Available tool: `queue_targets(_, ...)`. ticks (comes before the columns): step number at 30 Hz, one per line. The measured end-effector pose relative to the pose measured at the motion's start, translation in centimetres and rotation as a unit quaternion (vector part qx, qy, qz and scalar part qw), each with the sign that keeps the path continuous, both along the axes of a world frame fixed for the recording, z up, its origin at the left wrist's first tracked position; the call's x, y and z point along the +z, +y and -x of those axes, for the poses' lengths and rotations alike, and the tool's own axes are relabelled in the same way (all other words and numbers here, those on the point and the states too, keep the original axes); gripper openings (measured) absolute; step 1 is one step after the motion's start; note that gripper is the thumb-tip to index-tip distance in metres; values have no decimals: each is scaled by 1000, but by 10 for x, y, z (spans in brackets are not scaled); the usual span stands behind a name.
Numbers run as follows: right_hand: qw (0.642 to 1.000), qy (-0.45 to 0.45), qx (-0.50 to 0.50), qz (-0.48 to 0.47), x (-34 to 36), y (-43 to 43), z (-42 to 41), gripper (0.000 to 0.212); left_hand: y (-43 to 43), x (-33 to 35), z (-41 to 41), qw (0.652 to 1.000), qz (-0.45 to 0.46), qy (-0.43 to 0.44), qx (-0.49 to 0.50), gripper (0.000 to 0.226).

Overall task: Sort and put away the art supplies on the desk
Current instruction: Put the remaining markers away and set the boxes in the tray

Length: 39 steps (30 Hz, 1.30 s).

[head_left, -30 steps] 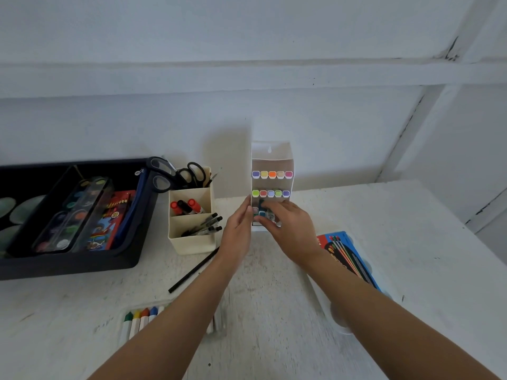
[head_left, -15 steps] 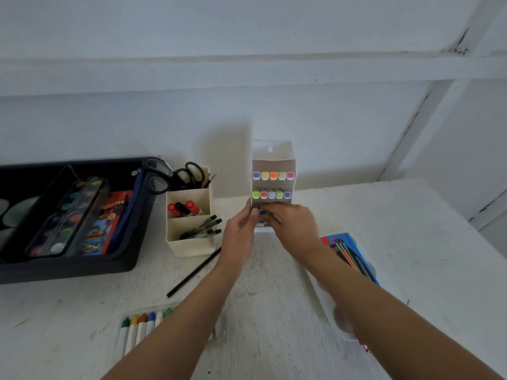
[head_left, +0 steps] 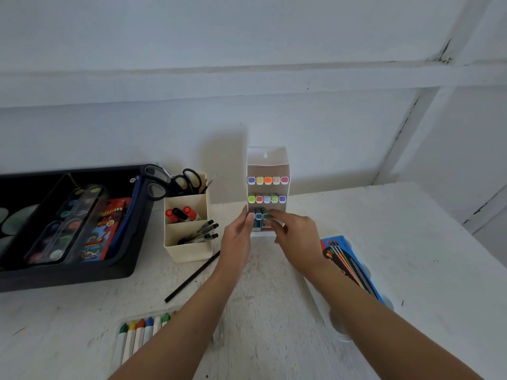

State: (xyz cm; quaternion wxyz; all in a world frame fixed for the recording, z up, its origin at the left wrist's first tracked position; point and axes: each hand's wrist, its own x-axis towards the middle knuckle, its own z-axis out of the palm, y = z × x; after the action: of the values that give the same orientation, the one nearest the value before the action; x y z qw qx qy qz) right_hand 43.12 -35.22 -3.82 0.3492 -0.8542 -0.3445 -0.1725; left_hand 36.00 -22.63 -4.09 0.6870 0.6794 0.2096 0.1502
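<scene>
A white marker stand [head_left: 267,163] stands upright at the back of the white desk [head_left: 411,256], against the wall. Its two upper rows are full of markers with coloured caps [head_left: 267,180]. The bottom row holds a few blue and green markers [head_left: 258,216]. My left hand [head_left: 237,239] rests with fairly straight fingers against the stand's lower left side. My right hand [head_left: 296,237] is at the bottom row, its fingertips curled on a green marker there; the hand hides the right part of that row.
Left of the stand is a cream organiser [head_left: 188,250] with red markers, pens and scissors [head_left: 175,181]. A black tray [head_left: 68,275] at far left holds a paint palette [head_left: 63,223]. A black pencil [head_left: 192,277], crayons [head_left: 140,333] and a blue pencil box [head_left: 348,259] lie on the desk.
My right hand has pushed the markers further into the bottom row and drawn back a little. The left hand has stayed at the stand's left side.
</scene>
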Motion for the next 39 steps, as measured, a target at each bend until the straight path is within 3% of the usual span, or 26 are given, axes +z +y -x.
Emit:
queue_targets(13,999,20,-17,22,-2,-1,5,27,-1,10,9,999,-26,20,-22,24)
queue_targets(17,995,94,-39,-4,-4,-12,25,33,-3,15,25,998,-21,46,-26,49)
queue_targets(23,982,183,37,-7,-2,-26,52,20,-4,17,75,994,-59,64,-61,51)
queue_targets(27,967,215,130,29,-6,-19,73,21,6,11,121,989,-121,63,-58,30)
queue_targets(34,960,134,207,129,-20,17,114,25,66,-5,197,941,-320,104,33,11)
queue_targets(39,968,86,196,135,-29,45,126,31,97,-26,231,880,-432,185,-70,33)
